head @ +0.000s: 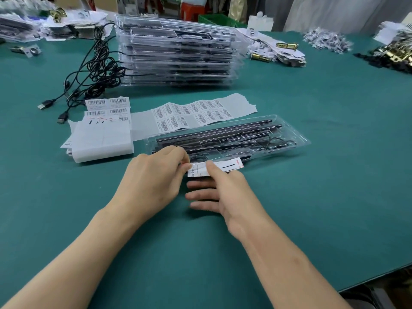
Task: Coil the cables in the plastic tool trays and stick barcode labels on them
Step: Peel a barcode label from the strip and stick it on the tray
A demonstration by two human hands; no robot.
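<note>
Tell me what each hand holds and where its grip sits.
Both hold one label strip. The left hand pinches its left end; the right hand pinches its middle, thumb on top.

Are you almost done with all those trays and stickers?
Not nearly. The front tray has its cable tucked inside. Left hand and right hand hold a label at its near edge, apparently not stuck yet. The tall tray stack has tangled cables hanging out, and the barcode sheet holds many stickers.
</note>
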